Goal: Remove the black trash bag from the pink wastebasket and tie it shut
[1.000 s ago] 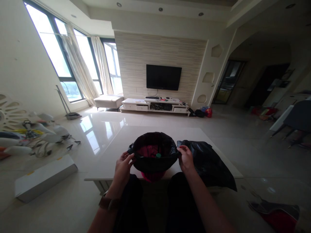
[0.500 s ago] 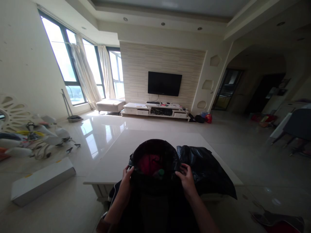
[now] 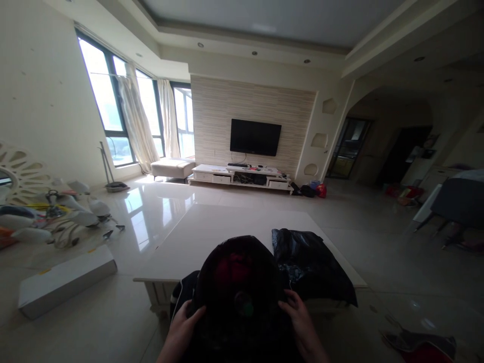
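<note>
A black round-mouthed container (image 3: 274,275), with a crumpled plastic-like edge, is held low before me with its mouth tilted toward me. Inside its dark mouth I make out something red (image 3: 232,267) and a small round green thing (image 3: 245,305). My left hand (image 3: 184,325) grips the left side, thumb over the near edge. On the opposite side, my right hand (image 3: 297,315) is closed on the same container. Their other fingers are partly hidden behind it. A black plastic bag (image 3: 312,259) lies to the right on the white table (image 3: 227,218).
On the floor at left are a long white box (image 3: 68,282) and a lamp-like fixture (image 3: 81,217) with white shades. A TV stand (image 3: 242,176) is against the far wall. Dark chairs (image 3: 457,201) stand at right; a dark and red item (image 3: 419,343) lies near the lower right.
Both hands and the black container have moved lower and nearer to me. Its mouth is darker and its contents have shifted in view. The camera view has tipped slightly upward.
</note>
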`<state>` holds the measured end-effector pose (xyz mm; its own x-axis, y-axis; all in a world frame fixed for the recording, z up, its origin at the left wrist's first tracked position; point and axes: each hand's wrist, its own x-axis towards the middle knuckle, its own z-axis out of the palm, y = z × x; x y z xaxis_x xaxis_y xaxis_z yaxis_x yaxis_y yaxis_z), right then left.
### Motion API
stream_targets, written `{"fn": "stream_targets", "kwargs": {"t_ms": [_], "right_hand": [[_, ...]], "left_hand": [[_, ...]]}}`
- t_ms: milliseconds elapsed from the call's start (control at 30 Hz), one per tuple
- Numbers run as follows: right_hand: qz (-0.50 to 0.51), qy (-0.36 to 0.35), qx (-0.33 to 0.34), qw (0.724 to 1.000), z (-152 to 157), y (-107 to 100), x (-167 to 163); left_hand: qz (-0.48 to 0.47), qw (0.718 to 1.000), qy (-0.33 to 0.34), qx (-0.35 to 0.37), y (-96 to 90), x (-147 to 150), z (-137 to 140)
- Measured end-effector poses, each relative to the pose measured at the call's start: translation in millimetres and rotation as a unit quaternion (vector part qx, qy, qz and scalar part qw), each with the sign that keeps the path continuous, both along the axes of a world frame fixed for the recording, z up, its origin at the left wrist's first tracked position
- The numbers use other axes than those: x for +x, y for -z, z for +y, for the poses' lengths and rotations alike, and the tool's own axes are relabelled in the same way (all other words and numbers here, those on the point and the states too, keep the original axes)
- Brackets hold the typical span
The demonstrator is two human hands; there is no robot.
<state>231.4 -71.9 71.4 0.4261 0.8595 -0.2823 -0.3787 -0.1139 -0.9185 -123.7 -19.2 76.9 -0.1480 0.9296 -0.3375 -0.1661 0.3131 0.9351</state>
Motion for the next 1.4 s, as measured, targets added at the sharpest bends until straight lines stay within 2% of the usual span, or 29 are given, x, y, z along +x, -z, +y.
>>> {"fn": "stream_targets", "kwargs": {"t_ms": [67,167,333,467,600,700,800,900,967,1067,1200,1267,1400], "right_hand": [[-0.01,0.024,0.017,1.0,-1,-4,0],[-0.004,0.053,0.039,0.998,3,-13,4],[0.032,0.093,0.062,0.993,20,-38,11],[-0.002,0.155,0.125,0.98,28,-71,6],[-0.08,0.165,0.191,0.964,7,-98,2],[-0.132,0.165,0.191,0.958,-18,-102,8],[-0.154,0.141,0.134,0.969,-34,-97,19],[-0.156,0.099,0.088,0.979,-39,-98,26],[-0.149,0.095,0.102,0.979,-39,-108,23],[-0.17,0.106,0.169,0.965,-42,-130,12],[-0.212,0.043,0.214,0.952,-49,-146,0],[-0.203,0.004,0.204,0.958,-51,-140,2],[-0.151,-0.087,0.116,0.978,-57,-110,20]], "left_hand": [[0.026,0.999,0.027,-0.013,-4.4,-4,-1],[0.034,0.999,-0.003,-0.02,-16.2,-9,1],[-0.073,0.995,-0.043,0.058,-43.8,-8,12],[-0.124,0.988,-0.064,0.072,-79.8,0,15],[-0.145,0.979,-0.084,0.116,-108.5,1,-3],[-0.123,0.981,-0.086,0.124,-111.9,-7,-25],[-0.09,0.988,-0.044,0.114,-109.6,-17,-41],[-0.077,0.99,0.002,0.122,-116.3,-17,-48],[-0.092,0.986,0.002,0.138,-127.8,-13,-48],[-0.129,0.975,-0.027,0.18,-148.6,-2,-48],[-0.169,0.959,-0.031,0.226,-161.2,3,-54],[-0.184,0.964,-0.006,0.194,-156.6,-1,-60],[-0.174,0.982,0.057,0.034,-134.3,-21,-68]]}}
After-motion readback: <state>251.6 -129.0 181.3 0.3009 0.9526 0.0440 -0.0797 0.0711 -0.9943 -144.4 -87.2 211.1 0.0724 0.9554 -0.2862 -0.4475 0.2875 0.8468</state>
